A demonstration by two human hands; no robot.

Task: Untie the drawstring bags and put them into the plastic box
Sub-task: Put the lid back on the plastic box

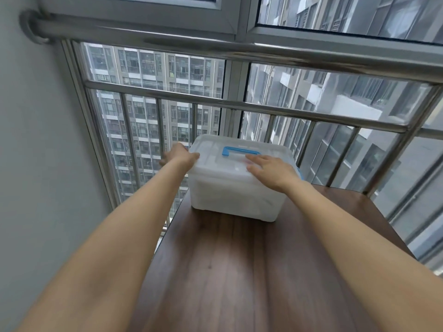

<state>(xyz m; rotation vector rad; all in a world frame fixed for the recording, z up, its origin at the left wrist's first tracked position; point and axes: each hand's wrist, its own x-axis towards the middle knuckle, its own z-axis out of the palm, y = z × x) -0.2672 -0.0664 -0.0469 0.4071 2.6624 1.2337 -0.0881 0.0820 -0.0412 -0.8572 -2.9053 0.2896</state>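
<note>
The left hand (178,155) is gripping the plastic box (236,188) at nine o'clock. The right hand (271,170) is lying flat on its lid (215,152). Stiff, light and slick-looking; side edges probably suit gripping best.

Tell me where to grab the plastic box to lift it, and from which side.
Take the blue handle on the lid of the plastic box, coming from straight above. It lies flat across the middle of the lid, between the left hand at the left edge and the right hand resting on top, so a lift there should stay balanced if the lid is latched.
</note>
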